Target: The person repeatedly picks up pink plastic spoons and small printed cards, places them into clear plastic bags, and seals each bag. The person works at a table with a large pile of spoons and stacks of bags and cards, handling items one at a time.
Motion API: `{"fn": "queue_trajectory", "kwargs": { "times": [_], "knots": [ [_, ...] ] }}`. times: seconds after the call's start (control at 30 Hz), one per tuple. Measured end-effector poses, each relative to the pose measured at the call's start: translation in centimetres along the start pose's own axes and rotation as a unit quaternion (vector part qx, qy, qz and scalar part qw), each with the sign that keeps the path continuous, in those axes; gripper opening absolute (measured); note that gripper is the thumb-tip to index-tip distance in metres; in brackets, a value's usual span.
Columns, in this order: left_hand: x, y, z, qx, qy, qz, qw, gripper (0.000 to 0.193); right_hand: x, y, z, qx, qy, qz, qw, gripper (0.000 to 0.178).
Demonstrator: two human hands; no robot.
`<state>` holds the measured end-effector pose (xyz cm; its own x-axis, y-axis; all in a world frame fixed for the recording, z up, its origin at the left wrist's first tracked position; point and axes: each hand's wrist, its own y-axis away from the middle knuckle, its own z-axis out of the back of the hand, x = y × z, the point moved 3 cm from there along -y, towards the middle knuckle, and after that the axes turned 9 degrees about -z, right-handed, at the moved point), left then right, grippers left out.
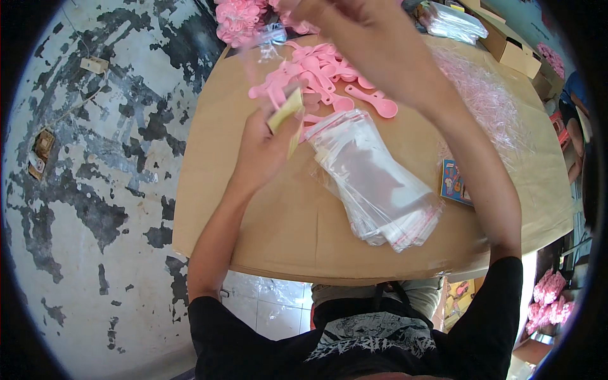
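My left hand point(263, 149) is closed on a small yellow card point(286, 113), over the left part of the table. Pink plastic shows right beside the card, but blur keeps me from telling whether the hand holds it too. My right hand point(364, 38) reaches across the far side, above a heap of pink plastic spoons point(316, 66). Its fingers are smeared by motion and partly cut off by the upper edge, so their grip is unclear. A stack of clear plastic bags point(380, 177) lies flat between my forearms. One pink spoon point(373, 101) rests at the heap's right side.
Shiny clear shredded strips point(484, 104) cover the table's right side. A small blue printed box point(455, 182) lies by my right forearm. Packed clear bags point(449, 24) and a cardboard box point(510, 47) stand at the back right. A peeling wall point(95, 209) rises on the left.
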<state>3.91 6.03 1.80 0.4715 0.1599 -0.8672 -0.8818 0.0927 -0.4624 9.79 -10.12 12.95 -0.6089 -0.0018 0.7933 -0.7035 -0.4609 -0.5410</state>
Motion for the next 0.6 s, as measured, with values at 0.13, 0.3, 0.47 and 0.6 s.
{"fn": "queue_trajectory", "kwargs": {
  "times": [0.13, 0.3, 0.47, 0.6],
  "knots": [
    [-0.4, -0.2, 0.2, 0.117, 0.219, 0.061, 0.967, 0.057, -3.2, -0.3, 0.3, 0.023, 0.100, 0.012, 0.995, 0.032],
    [-0.7, -0.3, 0.2, 0.143, 0.206, 0.127, 0.960, 0.055, -6.2, -0.9, 0.4, 0.173, 0.064, -0.126, 0.975, 0.025],
    [1.2, -0.4, 2.1, 0.040, 0.116, 0.124, 0.985, 0.036, -8.3, -1.0, -0.4, 0.176, 0.121, -0.093, 0.972, 0.016],
    [0.6, -0.8, 1.3, 0.013, 0.069, 0.103, 0.992, 0.034, -8.9, -0.5, -0.7, 0.032, 0.202, 0.157, 0.966, 0.018]
  ]
}}
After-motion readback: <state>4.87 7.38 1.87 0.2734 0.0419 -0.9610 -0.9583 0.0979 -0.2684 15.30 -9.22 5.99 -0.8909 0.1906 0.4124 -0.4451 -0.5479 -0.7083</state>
